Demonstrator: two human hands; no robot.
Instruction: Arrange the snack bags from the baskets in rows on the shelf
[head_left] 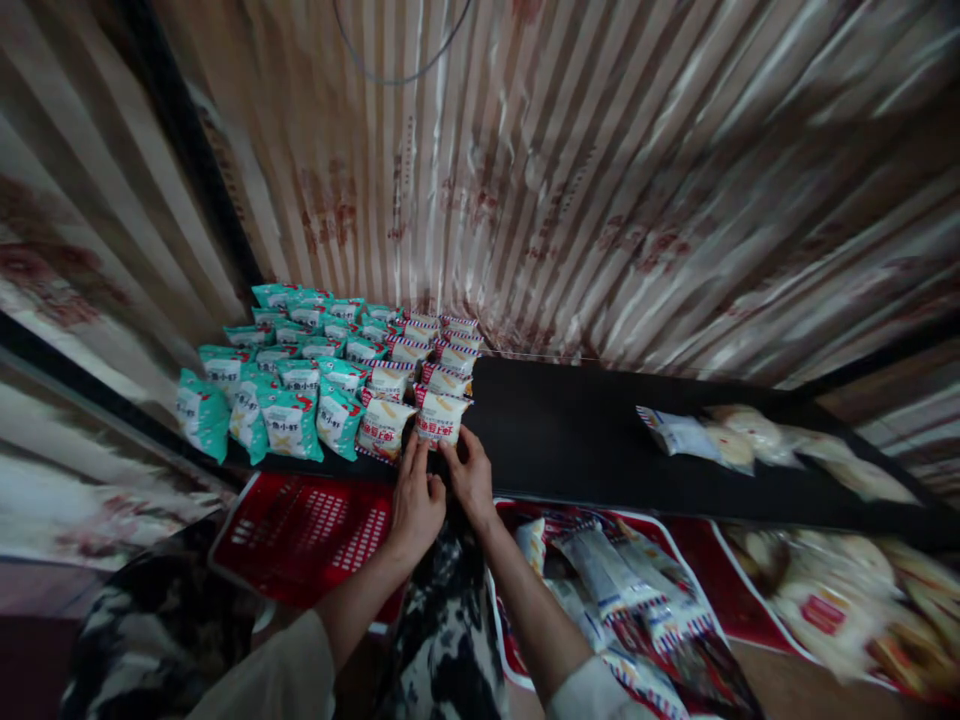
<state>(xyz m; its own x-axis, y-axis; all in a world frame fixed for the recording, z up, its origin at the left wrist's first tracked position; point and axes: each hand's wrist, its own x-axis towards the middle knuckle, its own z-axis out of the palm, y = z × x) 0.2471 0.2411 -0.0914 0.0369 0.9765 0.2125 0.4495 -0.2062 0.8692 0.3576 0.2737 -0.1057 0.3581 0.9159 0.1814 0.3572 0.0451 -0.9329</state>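
- While both hands meet at the front edge of the black shelf (555, 425), the white packet (441, 412) stands upright on that edge, front of the outermost white row.
- Left hand (418, 505): fingertips at packet's lower left, just over the shelf edge.
- Right hand (471, 475): fingers bent, at packet's lower right. Can't tell if either hand pinches the film or only steadies it.
- Handling, judged by look: light, puffed, soft film, likely a bit slippery; contents probably crush if squeezed. Best hold: bottom corners or crimped top seam, not the belly.
- Left on the shelf: another white row touching or nearly so, then teal packets (291, 425) packed close; little finger room there.
- Right of the packet: open shelf top up to loose packets (682, 435) near the shelf's right end.
- Behind shelf: striped curtain (525, 200).
- Below shelf front: red basket (300, 500) leftward, filled basket (688, 568) rightward; front edge looks lipless, so a nudge could tip the packet off.
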